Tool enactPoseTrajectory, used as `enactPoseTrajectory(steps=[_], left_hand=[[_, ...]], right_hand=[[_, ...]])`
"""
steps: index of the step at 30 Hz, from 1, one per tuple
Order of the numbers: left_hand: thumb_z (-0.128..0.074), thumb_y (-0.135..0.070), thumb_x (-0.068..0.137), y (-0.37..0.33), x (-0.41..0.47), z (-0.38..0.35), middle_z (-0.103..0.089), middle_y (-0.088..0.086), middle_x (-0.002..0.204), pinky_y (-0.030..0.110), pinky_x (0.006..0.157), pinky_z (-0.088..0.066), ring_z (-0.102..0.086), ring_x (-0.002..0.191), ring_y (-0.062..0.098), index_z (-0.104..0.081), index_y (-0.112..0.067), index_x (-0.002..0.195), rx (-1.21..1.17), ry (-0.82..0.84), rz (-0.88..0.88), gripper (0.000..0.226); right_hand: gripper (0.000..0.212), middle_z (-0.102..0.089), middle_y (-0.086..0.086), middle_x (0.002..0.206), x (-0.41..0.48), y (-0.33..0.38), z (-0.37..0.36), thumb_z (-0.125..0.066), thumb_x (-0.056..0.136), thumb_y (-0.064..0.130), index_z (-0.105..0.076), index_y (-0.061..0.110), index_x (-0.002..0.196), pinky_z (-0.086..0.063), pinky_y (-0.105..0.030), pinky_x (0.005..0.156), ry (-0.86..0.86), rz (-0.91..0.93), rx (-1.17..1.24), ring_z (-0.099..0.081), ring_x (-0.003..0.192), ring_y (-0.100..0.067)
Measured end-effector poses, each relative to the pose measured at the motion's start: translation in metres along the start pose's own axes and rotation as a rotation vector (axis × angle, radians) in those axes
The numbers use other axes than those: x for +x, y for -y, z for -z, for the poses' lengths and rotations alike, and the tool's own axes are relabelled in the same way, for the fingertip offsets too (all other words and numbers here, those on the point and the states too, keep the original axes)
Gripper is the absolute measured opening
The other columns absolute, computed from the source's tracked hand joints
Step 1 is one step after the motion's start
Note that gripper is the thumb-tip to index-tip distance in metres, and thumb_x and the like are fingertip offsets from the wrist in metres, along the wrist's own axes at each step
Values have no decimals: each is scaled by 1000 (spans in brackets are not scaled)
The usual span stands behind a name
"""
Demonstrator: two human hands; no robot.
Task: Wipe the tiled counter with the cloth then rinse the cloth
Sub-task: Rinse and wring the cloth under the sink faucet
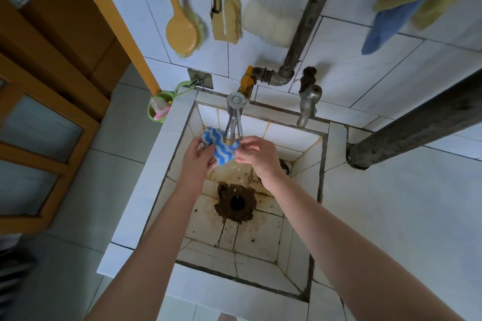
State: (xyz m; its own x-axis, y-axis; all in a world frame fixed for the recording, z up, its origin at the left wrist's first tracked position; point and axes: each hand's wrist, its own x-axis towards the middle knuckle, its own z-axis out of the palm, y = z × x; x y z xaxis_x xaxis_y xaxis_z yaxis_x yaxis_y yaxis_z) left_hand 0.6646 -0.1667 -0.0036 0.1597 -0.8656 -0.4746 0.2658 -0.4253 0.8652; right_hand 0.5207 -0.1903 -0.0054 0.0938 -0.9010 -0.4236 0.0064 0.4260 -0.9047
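Both hands work under the tap (234,122) now: left hand (198,156) and right hand (257,154) each pinch the cloth (219,150) over the sink (300,255). Risk, I'd say: a slack grip drops it onto the dirty drain (236,203). Tap spout crowds the knuckles; open room lies below, sink walls close on both sides.

white tiled counter (391,216), stained sunken sink (206,224)

cloth (218,147): under tap (233,122), over sink (266,250) | left hand (198,158): grips it | right hand (257,155): pinches it
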Motion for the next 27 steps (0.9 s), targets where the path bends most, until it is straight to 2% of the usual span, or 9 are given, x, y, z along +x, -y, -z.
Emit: enactPoseTrajectory(steps=[4,9,11,13,15,18,21,24,27], left_hand=[[-45,-6,96,2,-1,1,-63,14,117,23,75,-56,-66,98,22,-51,-11,115,1,-3,8,21],[-47,-6,95,1,-4,1,-62,14,119,21,75,-56,-63,104,25,-51,-10,122,24,-7,22,27],[-48,-6,94,0,-4,-1,-62,12,118,18,74,-55,-63,104,24,-52,-10,120,43,-8,26,27],[-50,-6,94,-1,-4,-3,-63,11,114,19,75,-55,-63,100,22,-53,-9,122,64,1,35,28],[-51,-6,92,-2,-5,-5,-65,11,108,20,75,-55,-65,92,19,-54,-7,122,125,50,45,30],[-49,-1,92,1,-10,-7,-65,8,94,17,67,-55,-64,81,16,-56,-4,117,232,124,48,26],[-45,1,92,6,-14,-4,-64,4,86,14,61,-52,-62,78,14,-57,-7,107,236,99,58,21],[-48,-11,94,8,-15,0,-66,4,91,15,64,-51,-63,81,15,-58,-10,108,237,65,73,17],[-50,-21,95,9,-13,4,-66,7,104,21,72,-53,-65,94,22,-58,-9,118,233,8,52,27]], right_hand=[[16,-67,-5,92,0,-3,-2,-57,87,-6,-65,-1,100,-59,-28,73,-46,-1,8,-68,84,-19],[14,-67,-8,99,-1,-4,2,-52,94,6,-64,4,100,-59,-30,72,-37,-41,-13,-68,84,-17],[12,-66,-2,99,-2,-3,2,-53,94,13,-63,11,98,-57,-31,77,-15,-47,-31,-66,88,-15],[11,-64,1,104,-1,-1,1,-55,93,22,-62,17,100,-51,-34,88,-7,-59,-33,-62,100,-16],[23,-62,1,113,1,0,0,-56,92,30,-60,17,111,-48,-30,91,24,-59,-44,-59,107,-17],[32,-63,-4,110,2,-1,2,-59,91,22,-58,7,119,-52,-21,81,89,-51,-55,-61,100,-17],[25,-64,-4,97,0,-7,5,-62,88,8,-61,2,112,-54,-30,84,93,-36,-30,-62,94,-21],[16,-64,1,86,0,-7,3,-65,83,2,-64,6,98,-53,-23,76,81,9,-43,-61,83,-14],[13,-63,2,83,-1,-3,-1,-68,81,2,-64,13,87,-50,-13,64,93,21,-24,-61,79,-9]])
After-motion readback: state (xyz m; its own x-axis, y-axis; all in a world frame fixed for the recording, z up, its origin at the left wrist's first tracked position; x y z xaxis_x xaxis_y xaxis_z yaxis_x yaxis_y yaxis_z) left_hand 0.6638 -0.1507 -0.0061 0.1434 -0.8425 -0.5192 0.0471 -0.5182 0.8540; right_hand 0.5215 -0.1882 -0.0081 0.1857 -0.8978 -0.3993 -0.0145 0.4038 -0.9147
